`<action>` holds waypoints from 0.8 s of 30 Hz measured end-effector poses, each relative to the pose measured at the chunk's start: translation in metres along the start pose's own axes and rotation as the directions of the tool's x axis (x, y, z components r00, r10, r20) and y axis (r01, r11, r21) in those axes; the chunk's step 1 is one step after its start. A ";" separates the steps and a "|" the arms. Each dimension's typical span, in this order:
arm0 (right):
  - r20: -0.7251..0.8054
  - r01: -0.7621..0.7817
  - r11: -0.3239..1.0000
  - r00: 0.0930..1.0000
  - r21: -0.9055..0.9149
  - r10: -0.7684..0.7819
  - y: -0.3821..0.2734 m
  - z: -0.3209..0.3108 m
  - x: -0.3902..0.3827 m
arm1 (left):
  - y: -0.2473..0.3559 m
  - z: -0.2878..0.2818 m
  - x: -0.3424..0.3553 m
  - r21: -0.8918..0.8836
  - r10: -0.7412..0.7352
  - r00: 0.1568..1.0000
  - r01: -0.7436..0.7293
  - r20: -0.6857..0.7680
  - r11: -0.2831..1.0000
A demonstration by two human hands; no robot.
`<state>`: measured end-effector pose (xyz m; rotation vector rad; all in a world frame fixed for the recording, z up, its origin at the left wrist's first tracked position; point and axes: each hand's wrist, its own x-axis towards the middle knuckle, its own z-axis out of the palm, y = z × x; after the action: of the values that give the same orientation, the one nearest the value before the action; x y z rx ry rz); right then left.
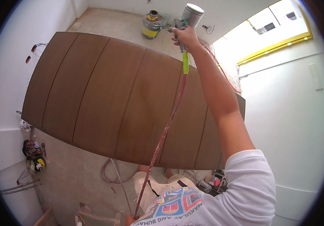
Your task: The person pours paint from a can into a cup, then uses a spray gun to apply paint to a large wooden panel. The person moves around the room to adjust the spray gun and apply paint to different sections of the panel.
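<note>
My right hand point(186, 37), at the end of an outstretched arm, grips a spray gun point(193, 17) with a silver cup on top. The gun is over the far edge of a brown wooden panel point(105, 94) marked by dark grooves. From its handle, wrapped in bright yellow-green tape, a paint-stained red hose point(165, 132) runs back across the panel towards my body. At the lower edge, my left hand point(131, 219) closes round the hose by my waist; only a small part of it shows.
A bucket with a yellow label point(151, 28) stands beyond the panel. Cans and tools point(212, 182) lie near my legs at right. Coiled hose point(107, 171) is on the floor, with a wooden frame point(98, 216) below. Wires point(37, 47) stick out of the left wall.
</note>
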<state>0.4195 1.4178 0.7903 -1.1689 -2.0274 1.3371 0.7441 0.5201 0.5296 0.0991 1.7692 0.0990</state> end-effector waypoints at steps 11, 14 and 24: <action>0.060 -0.163 0.983 0.986 0.079 0.158 0.027 0.032 0.041 | 0.056 -0.028 0.001 -0.098 -0.114 0.993 0.110 -0.038 0.989; 0.013 -0.175 0.980 0.985 0.091 0.175 0.058 0.002 0.030 | 0.067 -0.042 0.002 -0.104 -0.119 0.990 0.112 -0.069 0.988; -0.127 -0.226 0.971 0.968 -0.075 0.215 0.173 -0.224 -0.020 | 0.140 -0.063 0.015 -0.001 -0.094 0.980 0.096 -0.176 0.995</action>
<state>0.6651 1.5483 0.7344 -1.5152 -1.9346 1.2549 0.6812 0.6603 0.5449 0.0112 1.9482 0.0325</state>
